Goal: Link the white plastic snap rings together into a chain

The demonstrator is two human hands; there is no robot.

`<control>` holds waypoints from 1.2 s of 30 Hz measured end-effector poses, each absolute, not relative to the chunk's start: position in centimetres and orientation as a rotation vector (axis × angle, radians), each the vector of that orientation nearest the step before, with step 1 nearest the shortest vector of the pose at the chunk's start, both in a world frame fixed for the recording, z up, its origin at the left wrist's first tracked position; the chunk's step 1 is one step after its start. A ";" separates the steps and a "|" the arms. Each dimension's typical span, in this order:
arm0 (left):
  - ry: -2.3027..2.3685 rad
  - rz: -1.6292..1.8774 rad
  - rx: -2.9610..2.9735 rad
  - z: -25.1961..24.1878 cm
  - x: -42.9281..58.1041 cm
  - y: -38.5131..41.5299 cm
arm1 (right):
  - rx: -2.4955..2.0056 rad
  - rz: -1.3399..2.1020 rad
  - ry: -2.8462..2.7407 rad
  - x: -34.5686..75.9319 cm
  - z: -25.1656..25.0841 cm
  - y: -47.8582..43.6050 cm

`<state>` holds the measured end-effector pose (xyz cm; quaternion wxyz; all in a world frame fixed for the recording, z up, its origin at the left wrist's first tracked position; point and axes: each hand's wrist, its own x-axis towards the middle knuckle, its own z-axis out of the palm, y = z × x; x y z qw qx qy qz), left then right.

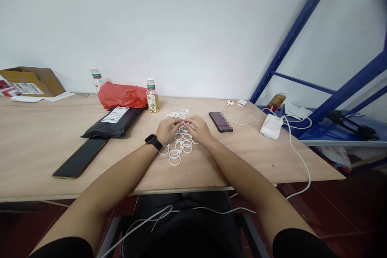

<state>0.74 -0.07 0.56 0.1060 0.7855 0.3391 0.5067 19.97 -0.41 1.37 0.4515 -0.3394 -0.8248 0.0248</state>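
Note:
My left hand (167,130), with a black smartwatch (153,142) on its wrist, meets my right hand (199,130) over a loose pile of white plastic rings (175,160). The fingertips of both hands are pinched together on a small white piece (183,122), which looks like part of one of these rings; my fingers cover most of it. Several rings overlap on the wooden table below and between my hands, some with a small nub on the rim. A few more lie just beyond my fingers.
Left of my hands are a black parcel (116,123), a phone (80,159), a red plastic bag (122,95) and a drink bottle (152,98). On the right lie another phone (220,121), a white charger (271,126) and cables. A blue metal frame (290,34) stands beyond the table's right side.

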 end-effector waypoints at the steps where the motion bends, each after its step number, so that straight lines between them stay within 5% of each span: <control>1: 0.995 1.479 2.350 0.6 0.8 -0.2 | -0.851 0.071 -2.042 20.0 1.3 -0.4; 36: 1.415 1.241 2.367 -0.9 -0.4 2.0 | -1.233 0.116 -1.965 22.0 -0.1 3.6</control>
